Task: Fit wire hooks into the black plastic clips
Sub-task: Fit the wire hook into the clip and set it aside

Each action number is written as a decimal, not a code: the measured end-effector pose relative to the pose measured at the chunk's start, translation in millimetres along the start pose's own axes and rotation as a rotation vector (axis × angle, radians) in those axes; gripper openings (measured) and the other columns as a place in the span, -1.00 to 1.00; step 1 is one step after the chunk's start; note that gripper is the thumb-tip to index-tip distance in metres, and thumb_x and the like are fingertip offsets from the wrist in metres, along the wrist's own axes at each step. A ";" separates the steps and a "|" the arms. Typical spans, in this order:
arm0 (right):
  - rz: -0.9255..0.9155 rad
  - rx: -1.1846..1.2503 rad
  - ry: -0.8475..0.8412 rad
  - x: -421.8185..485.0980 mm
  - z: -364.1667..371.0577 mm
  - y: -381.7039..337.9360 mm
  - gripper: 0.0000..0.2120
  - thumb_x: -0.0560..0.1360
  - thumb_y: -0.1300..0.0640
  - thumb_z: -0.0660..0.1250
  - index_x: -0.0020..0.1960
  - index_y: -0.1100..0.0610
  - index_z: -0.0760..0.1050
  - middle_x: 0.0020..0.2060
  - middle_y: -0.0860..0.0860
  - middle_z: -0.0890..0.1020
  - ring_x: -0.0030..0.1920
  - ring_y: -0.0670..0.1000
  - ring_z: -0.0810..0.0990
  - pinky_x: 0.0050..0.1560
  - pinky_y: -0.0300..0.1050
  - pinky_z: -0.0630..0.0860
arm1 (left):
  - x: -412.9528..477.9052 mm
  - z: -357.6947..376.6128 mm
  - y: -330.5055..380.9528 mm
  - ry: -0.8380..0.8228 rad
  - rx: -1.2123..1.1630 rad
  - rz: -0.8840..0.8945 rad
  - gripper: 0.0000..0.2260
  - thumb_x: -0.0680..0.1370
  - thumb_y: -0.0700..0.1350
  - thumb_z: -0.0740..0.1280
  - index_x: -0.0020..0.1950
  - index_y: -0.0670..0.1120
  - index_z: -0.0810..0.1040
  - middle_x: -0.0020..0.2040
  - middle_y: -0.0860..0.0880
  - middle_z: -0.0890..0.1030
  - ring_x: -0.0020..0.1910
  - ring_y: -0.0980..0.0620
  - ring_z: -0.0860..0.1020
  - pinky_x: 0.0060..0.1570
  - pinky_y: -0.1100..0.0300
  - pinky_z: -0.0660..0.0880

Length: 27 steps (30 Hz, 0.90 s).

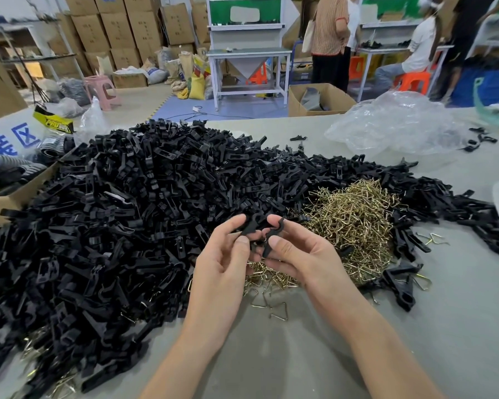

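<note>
A black plastic clip (256, 229) is held between both hands above the table, just in front of the piles. My left hand (228, 254) pinches its left half with thumb and fingers. My right hand (293, 251) grips the right half, thumb pressed near a small bit of metal wire at the clip's centre. A large heap of black clips (121, 214) covers the left and middle of the table. A mound of brass wire hooks (355, 223) lies to the right of my hands, with loose hooks (277, 311) scattered below them.
A grey table (300, 364) extends toward me. A cardboard box (15, 197) sits at the left edge. Crumpled clear plastic (398, 125) lies at the back right. More clips (401, 283) lie right of the hooks. People and workbenches stand in the background.
</note>
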State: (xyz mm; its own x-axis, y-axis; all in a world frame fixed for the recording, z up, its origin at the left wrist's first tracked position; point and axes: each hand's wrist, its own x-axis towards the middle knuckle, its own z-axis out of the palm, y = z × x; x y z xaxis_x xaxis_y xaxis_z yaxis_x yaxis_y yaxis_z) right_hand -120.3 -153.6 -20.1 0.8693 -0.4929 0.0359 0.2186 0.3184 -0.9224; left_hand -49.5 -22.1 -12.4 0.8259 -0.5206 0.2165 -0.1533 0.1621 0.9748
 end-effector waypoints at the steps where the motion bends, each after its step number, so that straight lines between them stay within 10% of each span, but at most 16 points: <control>1: -0.007 0.000 0.002 -0.1 -0.5 0.4 -0.60 0.42 0.16 0.45 0.25 0.00 0.62 0.10 0.15 0.69 0.13 0.22 0.68 0.04 -0.10 0.65 | -0.5 0.5 0.3 0.000 0.010 0.003 -0.76 0.67 -0.19 0.24 0.24 0.09 0.56 0.03 0.06 0.72 -0.05 0.11 0.67 -0.05 0.31 0.56; 9: -0.043 -0.027 -0.032 0.3 -0.7 0.5 -0.58 0.52 0.30 0.40 0.30 -0.04 0.57 -0.18 -0.04 0.64 -0.12 -0.04 0.70 -0.04 -0.15 0.65 | -2.6 0.5 1.1 0.031 0.096 -0.012 -0.78 0.63 -0.10 0.31 0.09 0.22 0.65 -0.17 0.01 0.71 -0.25 0.11 0.56 -0.19 0.07 0.55; 17: -0.043 -0.045 -0.044 0.1 -0.5 0.2 -0.60 0.48 0.27 0.42 0.27 -0.03 0.59 -0.23 -0.08 0.64 -0.15 -0.04 0.69 -0.07 -0.16 0.65 | -1.0 1.7 -0.3 0.045 0.097 0.005 -0.77 0.61 -0.14 0.34 0.09 0.18 0.68 -0.21 0.06 0.71 -0.25 0.17 0.60 -0.23 0.33 0.53; 27: -0.037 -0.071 -0.026 -1.2 -1.1 0.0 -0.61 0.48 0.27 0.44 0.24 -0.07 0.62 -0.24 -0.10 0.62 -0.17 -0.05 0.69 -0.08 -0.18 0.65 | -3.2 2.1 0.4 0.033 0.184 0.012 -0.75 0.61 -0.09 0.33 0.08 0.30 0.63 -0.19 0.08 0.69 -0.30 -0.13 0.54 -0.30 0.10 0.52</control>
State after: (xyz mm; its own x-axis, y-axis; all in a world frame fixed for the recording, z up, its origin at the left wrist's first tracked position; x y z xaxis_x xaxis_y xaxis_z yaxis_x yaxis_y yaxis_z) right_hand -121.8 -153.9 -20.6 0.8725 -0.4821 0.0795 0.2198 0.2420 -0.9450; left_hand -53.3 -22.2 -12.6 0.8406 -0.4909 0.2290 -0.2571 0.0105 0.9663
